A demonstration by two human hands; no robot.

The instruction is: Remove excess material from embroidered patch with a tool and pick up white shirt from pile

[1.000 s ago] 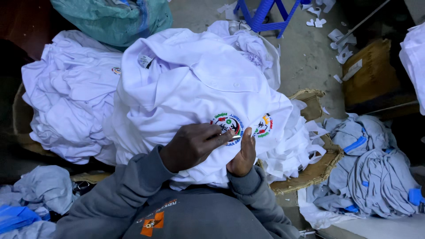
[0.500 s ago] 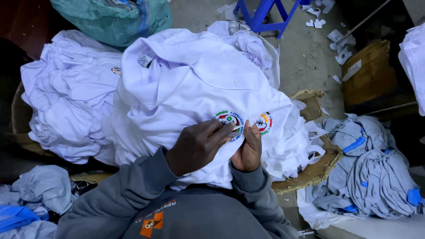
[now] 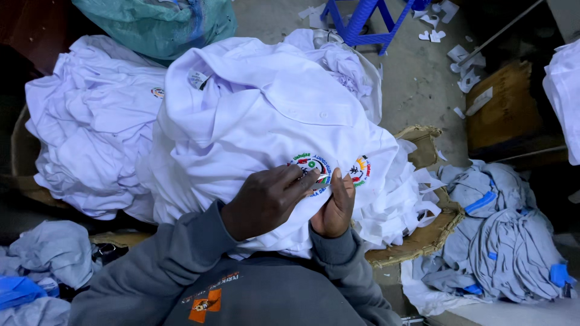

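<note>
Head view: a person in a grey sweatshirt (image 3: pixel 181 284) looks down at a big heap of white clothes.
White shirt: the white shirt (image 3: pixel 260 121) lies on top of the heap, right in front of the person, with its collar at the far end.
Round badge: a round badge (image 3: pixel 311 166) with many colours sits on the near part of the shirt, and a second badge (image 3: pixel 360 171) shows just to its right.
Left hand: the left hand (image 3: pixel 266 199) rests on the shirt with fingers bent, and the fingertips touch the round badge. It seems to pinch something small, but I cannot tell what.
Right hand: the right hand (image 3: pixel 334 208) holds the shirt cloth just beside the badge, with the thumb up by the badge.
White heap: more white shirts (image 3: pixel 90 133) lie to the left.
Basket: a woven basket (image 3: pixel 423 241) shows under the heap on the right.
Grey clothes: a pile of grey clothes (image 3: pixel 507 253) with blue bits lies on the floor at the right.
Green bag: a green bag (image 3: pixel 157 24) sits at the far end.
Blue stool: blue stool legs (image 3: pixel 356 24) stand on the floor, with paper scraps (image 3: pixel 459 60) near them.
</note>
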